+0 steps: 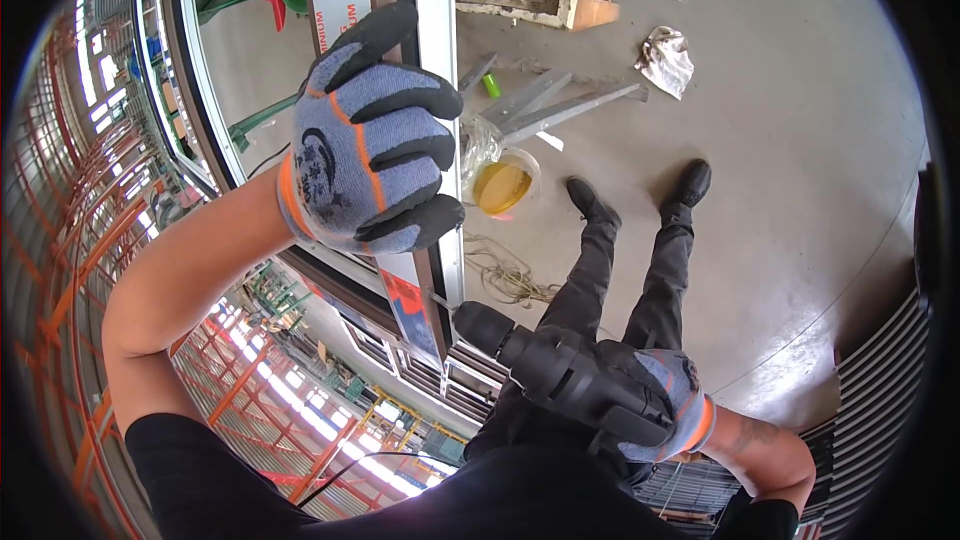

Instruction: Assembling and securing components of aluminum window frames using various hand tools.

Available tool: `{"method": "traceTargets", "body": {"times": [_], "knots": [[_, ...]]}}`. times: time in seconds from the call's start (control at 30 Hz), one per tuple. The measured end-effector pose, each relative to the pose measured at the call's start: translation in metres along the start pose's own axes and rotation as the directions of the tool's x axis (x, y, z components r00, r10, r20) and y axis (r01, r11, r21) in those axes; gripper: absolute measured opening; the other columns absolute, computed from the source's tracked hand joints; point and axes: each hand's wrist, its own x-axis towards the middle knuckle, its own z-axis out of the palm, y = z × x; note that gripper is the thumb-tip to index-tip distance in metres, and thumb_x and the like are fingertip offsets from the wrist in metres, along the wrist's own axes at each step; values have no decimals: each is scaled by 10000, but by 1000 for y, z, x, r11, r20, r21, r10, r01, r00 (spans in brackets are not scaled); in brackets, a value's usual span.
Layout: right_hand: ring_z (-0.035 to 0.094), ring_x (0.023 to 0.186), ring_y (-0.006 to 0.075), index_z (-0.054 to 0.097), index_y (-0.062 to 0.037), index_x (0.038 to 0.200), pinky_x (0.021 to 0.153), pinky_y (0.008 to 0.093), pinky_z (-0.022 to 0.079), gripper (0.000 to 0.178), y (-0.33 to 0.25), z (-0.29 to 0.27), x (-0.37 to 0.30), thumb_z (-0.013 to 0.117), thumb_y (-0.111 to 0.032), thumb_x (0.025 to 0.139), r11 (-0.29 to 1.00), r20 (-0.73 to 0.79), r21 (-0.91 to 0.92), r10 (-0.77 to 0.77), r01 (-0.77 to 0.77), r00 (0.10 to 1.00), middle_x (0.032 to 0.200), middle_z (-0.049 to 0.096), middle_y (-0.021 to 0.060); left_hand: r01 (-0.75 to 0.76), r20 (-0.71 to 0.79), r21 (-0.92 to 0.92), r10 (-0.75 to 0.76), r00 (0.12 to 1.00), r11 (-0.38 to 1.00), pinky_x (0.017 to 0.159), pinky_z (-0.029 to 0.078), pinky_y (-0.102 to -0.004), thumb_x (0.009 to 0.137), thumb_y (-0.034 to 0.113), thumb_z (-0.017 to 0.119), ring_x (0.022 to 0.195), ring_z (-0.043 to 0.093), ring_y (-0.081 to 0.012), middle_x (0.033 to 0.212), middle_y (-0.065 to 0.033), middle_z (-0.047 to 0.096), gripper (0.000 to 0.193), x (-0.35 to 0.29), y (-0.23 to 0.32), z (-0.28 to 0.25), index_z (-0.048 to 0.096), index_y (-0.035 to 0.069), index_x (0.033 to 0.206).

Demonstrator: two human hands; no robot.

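Drill (560, 370) gripped by right hand (665, 405); left hand (370, 135) clasps frame (440, 90); tub (503, 185), rag (667, 60) below.

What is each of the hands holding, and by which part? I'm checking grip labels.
The right hand grips the black power drill by its handle. The left hand clasps the upright grey metal frame bar around its edge.

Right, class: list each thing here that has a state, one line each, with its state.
left hand: gloved, gripping the metal frame
right hand: gloved, holding the drill
drill: bit tip against the frame
yellow tub: upright on floor, lid off
metal bars: lying flat
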Motion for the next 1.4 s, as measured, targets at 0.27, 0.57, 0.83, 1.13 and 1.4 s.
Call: {"method": "traceTargets", "body": {"times": [0.27, 0.57, 0.83, 1.13, 1.4], "knots": [[634, 644, 268, 653, -53, 931, 628, 327, 514, 285, 8, 1, -5, 770, -190, 710, 977, 1, -167, -132, 130, 991, 789, 652, 74, -1, 41, 25, 0, 999, 1000, 992, 402, -598, 578, 304, 615, 882, 662, -226, 767, -16, 655, 204, 8, 3, -7, 553, 141, 684], [620, 653, 252, 657, -74, 938, 626, 316, 507, 255, -2, -5, 15, 750, -199, 736, 937, 31, -273, -218, 218, 975, 814, 649, 52, -21, 12, 121, 20, 1000, 992, 976, 428, -571, 620, 262, 625, 832, 649, -214, 752, -10, 624, 150, 9, 0, -4, 559, 137, 670], [636, 666, 253, 669, -99, 938, 624, 326, 514, 245, 6, 2, 14, 752, -198, 730, 977, -40, -185, -118, 108, 992, 829, 645, 56, -21, 22, 86, 19, 1000, 996, 939, 446, -565, 607, 310, 616, 824, 648, -214, 741, -15, 621, 198, 2, 3, -2, 561, 133, 676], [617, 648, 253, 683, -108, 914, 578, 314, 485, 228, 4, -8, 20, 752, -188, 712, 906, 111, -368, -179, 207, 978, 835, 636, 62, 3, 59, 74, -7, 998, 997, 881, 496, -501, 819, 425, 598, 774, 642, -199, 718, -2, 610, 317, -12, -6, 6, 615, 118, 743], [628, 678, 266, 689, -86, 969, 571, 312, 480, 312, 12, -13, 21, 759, -242, 708, 856, 112, -437, -252, 275, 961, 880, 646, 86, 31, -5, 35, -31, 1000, 999, 993, 411, -622, 513, 310, 613, 842, 665, -207, 742, -11, 636, 222, -5, 2, 5, 591, 136, 650]]}}
